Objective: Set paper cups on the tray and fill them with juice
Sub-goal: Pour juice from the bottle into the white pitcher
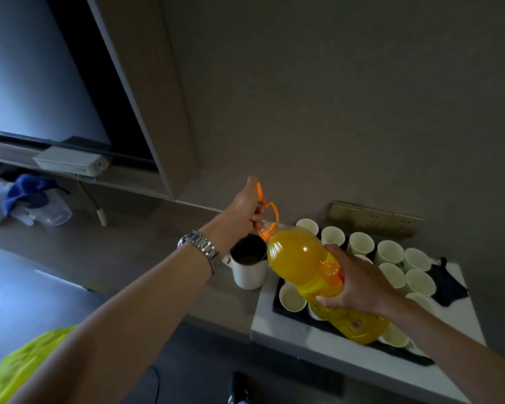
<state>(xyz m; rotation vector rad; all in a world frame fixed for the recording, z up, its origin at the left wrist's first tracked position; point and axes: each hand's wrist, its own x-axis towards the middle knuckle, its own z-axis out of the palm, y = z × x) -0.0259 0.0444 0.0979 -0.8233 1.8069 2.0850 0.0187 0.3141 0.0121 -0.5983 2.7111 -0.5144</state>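
A big clear bottle of orange juice (301,258) is held tilted above the black tray (277,301), its neck pointing up and left. My right hand (359,284) grips the bottle's middle from the right side. My left hand (245,212) is curled round the bottle's top, where an orange carry handle loops out; whether a cap is on is hidden by the fingers. Several white paper cups (361,243) stand on the tray, and those I can see into look empty. The bottle hides part of the tray and some cups.
A white mug (250,274) with dark inside stands left of the tray on the counter. A dark cloth (446,284) lies at the tray's right. A wall socket strip (373,218) is behind. A TV, a white box and bags sit far left.
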